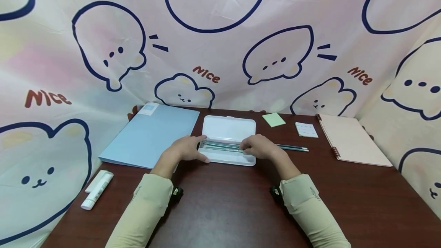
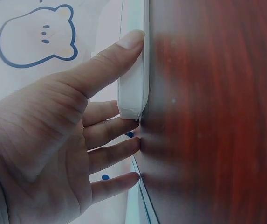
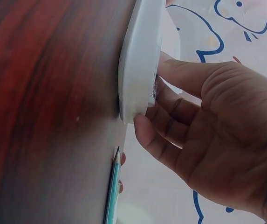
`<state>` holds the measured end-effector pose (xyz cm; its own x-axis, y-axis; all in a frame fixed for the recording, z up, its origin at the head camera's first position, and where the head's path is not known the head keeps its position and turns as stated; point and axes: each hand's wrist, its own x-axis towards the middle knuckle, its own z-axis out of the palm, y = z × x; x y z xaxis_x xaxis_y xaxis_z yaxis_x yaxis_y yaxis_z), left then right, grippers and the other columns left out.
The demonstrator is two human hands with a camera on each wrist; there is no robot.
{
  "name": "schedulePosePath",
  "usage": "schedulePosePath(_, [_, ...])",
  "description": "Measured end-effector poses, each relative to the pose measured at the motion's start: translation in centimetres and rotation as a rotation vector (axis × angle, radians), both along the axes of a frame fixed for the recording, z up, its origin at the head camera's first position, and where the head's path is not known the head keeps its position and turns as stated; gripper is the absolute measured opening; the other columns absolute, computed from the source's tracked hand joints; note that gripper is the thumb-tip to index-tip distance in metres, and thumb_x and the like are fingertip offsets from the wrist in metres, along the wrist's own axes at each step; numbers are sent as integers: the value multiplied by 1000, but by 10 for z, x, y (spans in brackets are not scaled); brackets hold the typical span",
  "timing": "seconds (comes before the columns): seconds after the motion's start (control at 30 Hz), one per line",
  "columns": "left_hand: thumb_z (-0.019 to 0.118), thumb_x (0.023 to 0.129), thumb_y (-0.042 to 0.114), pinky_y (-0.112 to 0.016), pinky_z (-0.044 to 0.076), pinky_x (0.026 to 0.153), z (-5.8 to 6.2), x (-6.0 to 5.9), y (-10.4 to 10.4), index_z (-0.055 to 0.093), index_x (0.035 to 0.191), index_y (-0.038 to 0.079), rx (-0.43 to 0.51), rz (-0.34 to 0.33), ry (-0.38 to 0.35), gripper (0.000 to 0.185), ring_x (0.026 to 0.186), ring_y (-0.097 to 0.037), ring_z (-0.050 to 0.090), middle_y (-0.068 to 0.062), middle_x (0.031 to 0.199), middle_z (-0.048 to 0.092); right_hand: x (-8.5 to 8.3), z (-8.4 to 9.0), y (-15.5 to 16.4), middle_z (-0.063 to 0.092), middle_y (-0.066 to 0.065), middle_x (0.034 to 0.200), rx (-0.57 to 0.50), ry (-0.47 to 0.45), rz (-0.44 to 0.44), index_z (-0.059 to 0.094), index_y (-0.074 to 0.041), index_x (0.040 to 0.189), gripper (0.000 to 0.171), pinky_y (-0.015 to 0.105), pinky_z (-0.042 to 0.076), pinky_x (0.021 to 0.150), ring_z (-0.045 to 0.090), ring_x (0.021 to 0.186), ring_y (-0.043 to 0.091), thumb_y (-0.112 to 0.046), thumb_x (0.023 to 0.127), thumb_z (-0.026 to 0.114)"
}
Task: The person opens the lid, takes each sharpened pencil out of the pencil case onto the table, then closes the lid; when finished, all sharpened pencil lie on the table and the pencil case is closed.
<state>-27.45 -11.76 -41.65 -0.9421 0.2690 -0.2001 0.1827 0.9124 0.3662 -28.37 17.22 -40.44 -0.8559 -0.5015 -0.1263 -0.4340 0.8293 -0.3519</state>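
A white pencil case [image 1: 224,159] lies on the table with its lid [image 1: 229,127] tipped back. Several green pencils [image 1: 221,146] rest lengthwise inside it. My left hand [image 1: 185,149] holds the case's left end, thumb on the front wall and index finger toward the back corner; its other fingers extend past the end in the left wrist view. At the right end, my right hand [image 1: 260,147] pinches a pencil [image 3: 152,97] near its eraser end, low in the case. Its fingertips are partly hidden. More green pencils [image 1: 293,148] lie on the table right of the case.
A blue folder [image 1: 155,135] lies on the left, with a white glue stick [image 1: 97,190] in front of it. Behind and to the right are a green sticky pad [image 1: 273,119], a small white notepad [image 1: 306,129] and a spiral notebook [image 1: 355,139]. A printed curtain stands behind the table.
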Motion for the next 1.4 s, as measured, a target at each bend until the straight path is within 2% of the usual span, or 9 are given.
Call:
schedulePosePath(0.2, [84, 74, 56, -58, 41, 112, 0, 0, 0, 41, 156, 24, 1, -8, -1, 98, 129, -32, 51, -13, 149, 54, 0, 1, 2, 74, 1, 119, -23, 18, -35, 77, -17, 116, 21, 43, 53, 100, 63, 107, 17, -13, 99, 65])
schedulePosePath(0.63, [85, 74, 56, -58, 42, 111, 1, 1, 2, 42, 156, 24, 6, -8, 3, 99, 127, -31, 52, -13, 149, 55, -1, 8, 23, 76, -2, 107, -90, 38, -79, 79, -18, 109, 17, 36, 52, 82, 60, 91, 16, -13, 96, 69])
schedulePosePath(1.0, [85, 74, 56, -59, 41, 111, 3, 0, 2, 41, 156, 24, 4, -4, 0, 98, 128, -32, 51, -13, 150, 54, -2, 6, 69, 75, -2, 106, -83, 36, -142, 78, -21, 103, 14, 39, 51, 83, 59, 93, 19, -13, 96, 68])
schedulePosePath(1.4, [84, 75, 57, -59, 41, 112, 3, 0, -1, 41, 157, 24, 2, -11, 0, 99, 130, -32, 51, -13, 150, 53, -2, 8, 132, 75, 2, 97, -75, 97, -205, 79, -15, 101, 13, 38, 51, 77, 61, 88, 20, -10, 95, 68])
